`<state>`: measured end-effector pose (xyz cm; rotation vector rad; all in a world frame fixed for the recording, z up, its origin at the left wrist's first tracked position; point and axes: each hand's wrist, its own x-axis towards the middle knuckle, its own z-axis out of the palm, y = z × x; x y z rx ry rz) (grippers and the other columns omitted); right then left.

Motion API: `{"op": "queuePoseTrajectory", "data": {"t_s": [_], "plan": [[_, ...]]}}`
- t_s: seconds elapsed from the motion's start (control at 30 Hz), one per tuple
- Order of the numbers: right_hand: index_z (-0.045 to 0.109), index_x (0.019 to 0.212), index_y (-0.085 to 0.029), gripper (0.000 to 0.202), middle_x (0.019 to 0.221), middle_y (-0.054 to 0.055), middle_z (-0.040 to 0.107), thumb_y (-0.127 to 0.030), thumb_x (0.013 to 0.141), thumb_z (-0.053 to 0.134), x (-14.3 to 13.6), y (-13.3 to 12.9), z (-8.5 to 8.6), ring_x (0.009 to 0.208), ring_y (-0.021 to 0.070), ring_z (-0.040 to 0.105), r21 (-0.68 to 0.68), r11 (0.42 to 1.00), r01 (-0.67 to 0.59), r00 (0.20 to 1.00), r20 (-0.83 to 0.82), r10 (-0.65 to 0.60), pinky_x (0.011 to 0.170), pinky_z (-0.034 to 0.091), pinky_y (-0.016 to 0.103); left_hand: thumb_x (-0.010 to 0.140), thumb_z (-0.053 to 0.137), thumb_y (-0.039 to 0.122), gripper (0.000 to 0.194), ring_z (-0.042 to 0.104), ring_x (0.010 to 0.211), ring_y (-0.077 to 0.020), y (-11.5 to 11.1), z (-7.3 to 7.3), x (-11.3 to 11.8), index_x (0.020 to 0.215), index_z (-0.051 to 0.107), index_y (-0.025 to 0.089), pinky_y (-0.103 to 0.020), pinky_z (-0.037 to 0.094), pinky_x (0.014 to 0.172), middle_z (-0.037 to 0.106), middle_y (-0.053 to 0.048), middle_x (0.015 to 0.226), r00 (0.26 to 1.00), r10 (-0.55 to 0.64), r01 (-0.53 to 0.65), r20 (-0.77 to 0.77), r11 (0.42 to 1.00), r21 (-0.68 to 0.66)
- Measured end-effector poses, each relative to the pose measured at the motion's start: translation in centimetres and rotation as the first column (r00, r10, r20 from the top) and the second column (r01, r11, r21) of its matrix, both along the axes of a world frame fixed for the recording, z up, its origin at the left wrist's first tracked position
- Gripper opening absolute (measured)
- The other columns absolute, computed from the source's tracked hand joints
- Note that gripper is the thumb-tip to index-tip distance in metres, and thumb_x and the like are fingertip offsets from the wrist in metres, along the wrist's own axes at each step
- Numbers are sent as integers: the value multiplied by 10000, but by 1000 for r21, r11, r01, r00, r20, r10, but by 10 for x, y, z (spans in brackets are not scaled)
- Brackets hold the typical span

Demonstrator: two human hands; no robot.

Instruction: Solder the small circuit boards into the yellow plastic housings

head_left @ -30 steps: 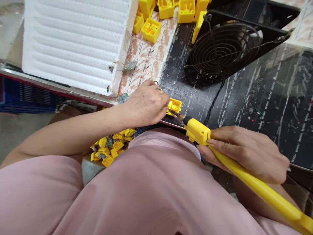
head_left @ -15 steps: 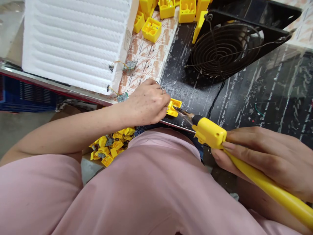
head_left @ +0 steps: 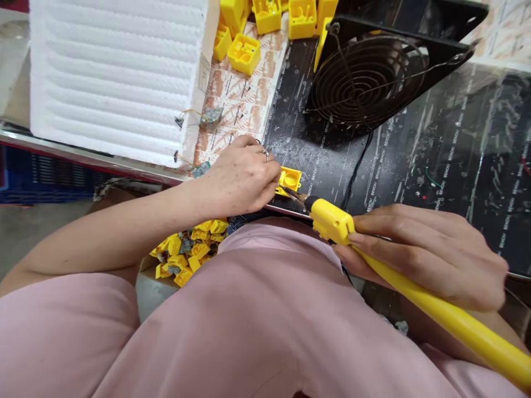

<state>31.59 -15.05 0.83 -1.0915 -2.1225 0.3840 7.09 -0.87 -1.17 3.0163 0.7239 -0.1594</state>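
Note:
My left hand [head_left: 246, 176] is closed at the near edge of the bench, its fingertips on a small yellow plastic housing [head_left: 292, 178]. Part of the housing, which has a round grille of holes, is hidden behind those fingers. In my right hand [head_left: 431, 254] is a soldering iron [head_left: 332, 221] with a yellow body and a long yellow handle. Its dark metal tip reaches the housing's near side, close to my left fingers; whether it touches cannot be made out. Two small circuit boards with wires, one farther [head_left: 212, 118] and one nearer [head_left: 201, 169], lie left of my left hand.
A black fan [head_left: 360, 83] with a wire guard stands on the dark bench [head_left: 398, 160], its cable running towards me. Several yellow housings [head_left: 244, 53] are at the back. White ribbed foam [head_left: 116, 72] lies left. Below the edge, a box holds many yellow parts [head_left: 191, 251].
The soldering iron's tip has shifted left and slightly down across the housing, towards my left fingers. My right hand has moved left with it. The whole view has shifted slightly.

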Motion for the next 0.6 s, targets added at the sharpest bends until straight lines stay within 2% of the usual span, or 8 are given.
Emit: {"op": "queuePoseTrajectory", "data": {"t_s": [0.03,0.13,0.27,0.37,0.47,0.6], "plan": [[651,929,-185,40,880,62,701,-194,959,676,2,-2,1,769,156,677,-26,999,22,1000,20,-21,700,586,305,931,407,247,327,676,771,-228,-1,1,0,787,691,171,-409,464,886,712,-64,735,1000,4,-4,-10,1000,3],[659,858,-229,238,837,49,685,-280,1046,521,7,-5,3,756,146,678,-89,989,114,990,96,-106,722,585,279,945,386,257,353,678,792,-233,-2,2,2,792,693,173,-402,451,874,710,-65,743,999,27,-26,-40,999,20],[663,873,-247,211,797,33,688,-305,1039,545,7,-6,1,742,153,696,-139,978,155,987,62,-148,707,588,279,936,396,266,340,665,787,-230,-3,3,3,787,690,179,-398,430,869,699,-56,731,996,63,-62,-56,998,14],[667,1087,-270,121,866,32,732,-308,1030,568,9,-4,-1,822,178,731,-176,973,150,989,14,-150,760,611,299,921,419,266,312,658,786,-225,-3,3,4,799,695,186,-401,424,886,697,-46,724,996,80,-80,-51,997,-11],[630,1240,-276,238,924,31,755,-281,1002,619,10,-5,-6,855,185,742,-128,981,148,989,-10,-150,792,617,293,910,434,263,294,661,801,-222,-3,2,3,801,696,188,-397,437,881,699,-46,739,996,85,-86,-19,996,-22],[644,1192,-282,198,890,21,752,-332,1000,641,9,-9,-13,833,167,737,-150,965,215,973,-54,-225,776,603,281,930,423,299,308,667,855,-234,-5,1,-3,837,695,188,-404,459,892,716,-57,803,991,117,-115,58,993,-27]]}}
